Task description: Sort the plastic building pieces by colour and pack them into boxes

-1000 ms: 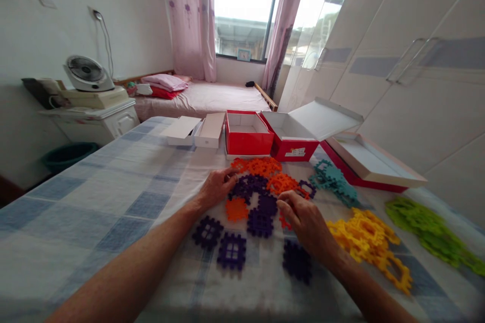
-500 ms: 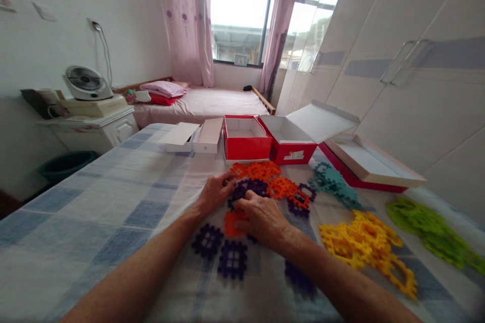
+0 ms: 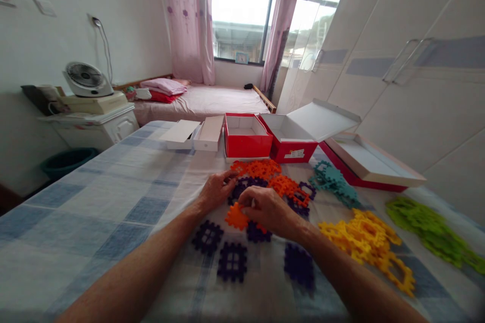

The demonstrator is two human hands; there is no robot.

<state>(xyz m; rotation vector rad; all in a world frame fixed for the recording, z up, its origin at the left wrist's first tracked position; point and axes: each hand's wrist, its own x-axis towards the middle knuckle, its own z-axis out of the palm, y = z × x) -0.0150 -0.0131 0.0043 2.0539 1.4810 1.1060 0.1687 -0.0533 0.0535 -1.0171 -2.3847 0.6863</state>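
My right hand (image 3: 271,208) pinches an orange toothed building tile (image 3: 236,216) between thumb and fingers, tilted over the cloth. At the left edge of the pile, my left hand (image 3: 216,190) rests with its thumb and fingers apart, touching the purple tiles (image 3: 248,182) there. Behind both hands spreads a heap of orange tiles (image 3: 263,168). Nearer to me lie a purple window tile (image 3: 207,237), a second purple window tile (image 3: 232,261) and a solid purple tile (image 3: 299,265). Another purple tile (image 3: 258,233) is partly covered near my right hand.
Yellow tiles (image 3: 364,237), green tiles (image 3: 428,229) and teal tiles (image 3: 333,184) lie in heaps to the right. Along the back stand a red box (image 3: 248,142), an open-lidded red box (image 3: 293,151), a shallow box (image 3: 379,161) and small white boxes (image 3: 206,142) on the checked tablecloth (image 3: 147,212).
My right hand has risen slightly and shifted right, lifting and tilting the orange tile and uncovering more of the purple tile below it. My left hand has hardly moved.
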